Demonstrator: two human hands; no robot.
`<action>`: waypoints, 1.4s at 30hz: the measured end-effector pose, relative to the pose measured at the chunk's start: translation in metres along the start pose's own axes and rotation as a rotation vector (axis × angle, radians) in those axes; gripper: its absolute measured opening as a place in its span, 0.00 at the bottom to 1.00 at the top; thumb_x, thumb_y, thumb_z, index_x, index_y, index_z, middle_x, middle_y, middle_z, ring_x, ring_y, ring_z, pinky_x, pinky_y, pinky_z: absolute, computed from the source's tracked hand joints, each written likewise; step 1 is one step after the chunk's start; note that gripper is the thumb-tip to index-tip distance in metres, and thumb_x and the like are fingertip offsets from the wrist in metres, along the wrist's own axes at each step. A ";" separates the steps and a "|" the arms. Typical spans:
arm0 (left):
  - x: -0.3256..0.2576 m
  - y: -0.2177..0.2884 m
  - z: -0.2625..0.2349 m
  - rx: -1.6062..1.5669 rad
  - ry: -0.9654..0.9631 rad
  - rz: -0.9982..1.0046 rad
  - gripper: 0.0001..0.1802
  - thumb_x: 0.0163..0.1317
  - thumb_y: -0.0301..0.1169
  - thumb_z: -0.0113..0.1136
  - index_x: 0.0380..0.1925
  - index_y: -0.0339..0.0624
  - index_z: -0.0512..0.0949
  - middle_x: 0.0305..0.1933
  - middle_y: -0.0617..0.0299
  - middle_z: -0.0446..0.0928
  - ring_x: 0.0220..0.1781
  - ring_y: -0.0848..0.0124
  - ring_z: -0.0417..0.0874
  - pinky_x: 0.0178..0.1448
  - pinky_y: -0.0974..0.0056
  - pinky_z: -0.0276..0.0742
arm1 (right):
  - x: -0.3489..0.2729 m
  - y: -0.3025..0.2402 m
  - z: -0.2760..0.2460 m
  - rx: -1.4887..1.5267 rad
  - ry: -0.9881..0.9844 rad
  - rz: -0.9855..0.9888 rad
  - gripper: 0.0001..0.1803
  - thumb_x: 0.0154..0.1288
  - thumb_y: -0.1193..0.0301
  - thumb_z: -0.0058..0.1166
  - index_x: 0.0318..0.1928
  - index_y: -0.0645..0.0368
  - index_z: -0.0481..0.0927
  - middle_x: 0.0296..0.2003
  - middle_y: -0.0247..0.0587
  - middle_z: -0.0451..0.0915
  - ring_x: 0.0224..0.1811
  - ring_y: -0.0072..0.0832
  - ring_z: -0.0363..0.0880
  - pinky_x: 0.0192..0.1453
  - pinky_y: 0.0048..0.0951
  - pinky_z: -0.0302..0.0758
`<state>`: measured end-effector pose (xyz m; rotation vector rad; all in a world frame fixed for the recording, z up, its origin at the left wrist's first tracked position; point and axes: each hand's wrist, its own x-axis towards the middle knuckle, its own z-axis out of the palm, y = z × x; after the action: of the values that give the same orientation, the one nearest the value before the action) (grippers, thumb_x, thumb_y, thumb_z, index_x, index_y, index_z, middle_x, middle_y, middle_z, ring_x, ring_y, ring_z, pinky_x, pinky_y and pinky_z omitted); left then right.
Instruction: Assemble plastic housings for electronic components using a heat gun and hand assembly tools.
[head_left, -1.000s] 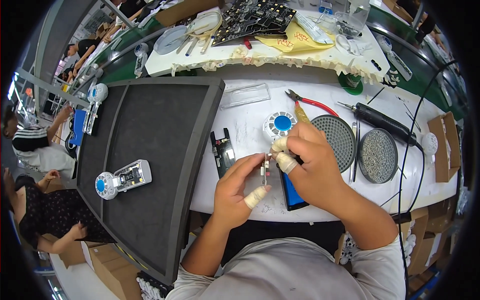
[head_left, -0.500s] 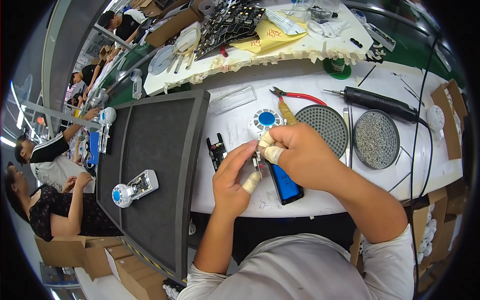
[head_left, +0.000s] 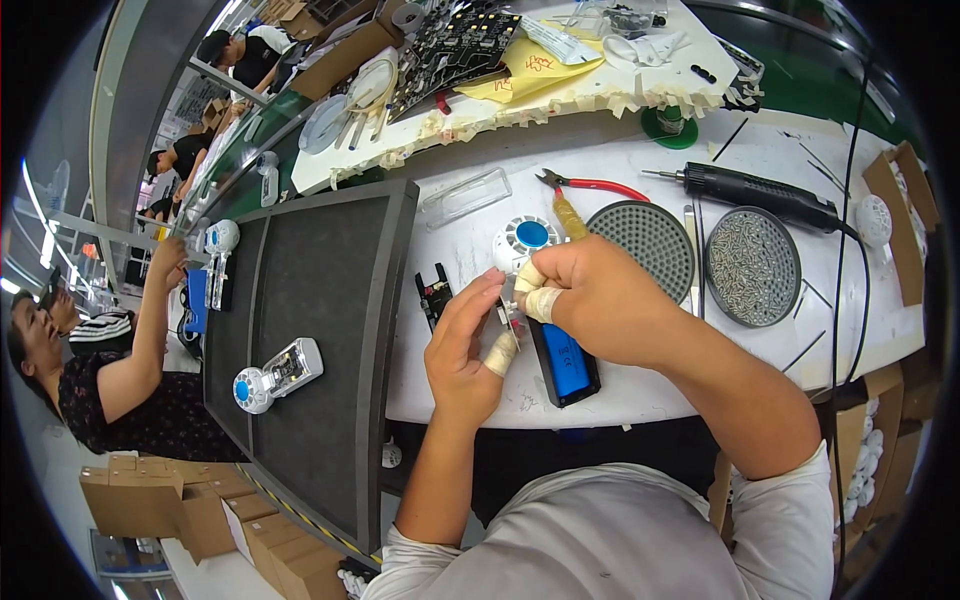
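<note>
Black matting in a grey-framed tray (head_left: 330, 290) fills the left side; on it lies a white device (head_left: 253, 390) with a blue disc and circuitry set in its body, seemingly the more complete stage. A similar device (head_left: 221, 237) sits at the tray's far left. Right of the tray, a clear plastic cover (head_left: 466, 198) and, nearer, a black circuit piece (head_left: 434, 296) lie loose, both apparently left to fit. The left hand (head_left: 463, 350) pinches a small circuit part (head_left: 508, 318) between taped thumb and fingers, over the table's near middle; I judge this piece midway, not yet mounted in anything visible. Taped fingertips of the right hand (head_left: 600, 310) bunch against its far end; whether they grip it I cannot tell. Near that hand lies a blue-and-black case (head_left: 568, 372). Farther right, a dish of screws (head_left: 752, 268) and an electric screwdriver (head_left: 755, 195) lie unhandled.
</note>
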<state>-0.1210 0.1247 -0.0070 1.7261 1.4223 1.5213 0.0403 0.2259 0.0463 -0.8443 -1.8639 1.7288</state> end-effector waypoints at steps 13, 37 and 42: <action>0.004 -0.002 -0.007 0.274 -0.022 0.231 0.28 0.52 0.14 0.63 0.55 0.37 0.72 0.60 0.46 0.73 0.64 0.53 0.73 0.65 0.54 0.71 | -0.001 -0.003 -0.003 -0.045 -0.047 0.025 0.05 0.61 0.76 0.53 0.29 0.65 0.79 0.22 0.38 0.76 0.25 0.23 0.71 0.31 0.27 0.69; 0.014 0.008 -0.011 0.539 -0.097 0.443 0.25 0.43 0.17 0.68 0.46 0.34 0.79 0.47 0.47 0.78 0.47 0.52 0.81 0.51 0.58 0.77 | -0.002 -0.008 -0.003 -0.153 -0.046 0.004 0.07 0.56 0.76 0.50 0.26 0.68 0.77 0.24 0.57 0.77 0.29 0.49 0.77 0.35 0.42 0.71; 0.019 0.008 -0.018 0.548 -0.190 0.483 0.27 0.43 0.19 0.70 0.49 0.35 0.78 0.48 0.46 0.79 0.46 0.53 0.81 0.50 0.59 0.77 | -0.002 -0.007 -0.006 -0.190 -0.058 0.005 0.07 0.56 0.75 0.50 0.26 0.67 0.77 0.24 0.57 0.76 0.30 0.49 0.77 0.35 0.43 0.71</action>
<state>-0.1363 0.1329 0.0136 2.6207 1.4814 1.1871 0.0447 0.2285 0.0536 -0.8788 -2.0923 1.6132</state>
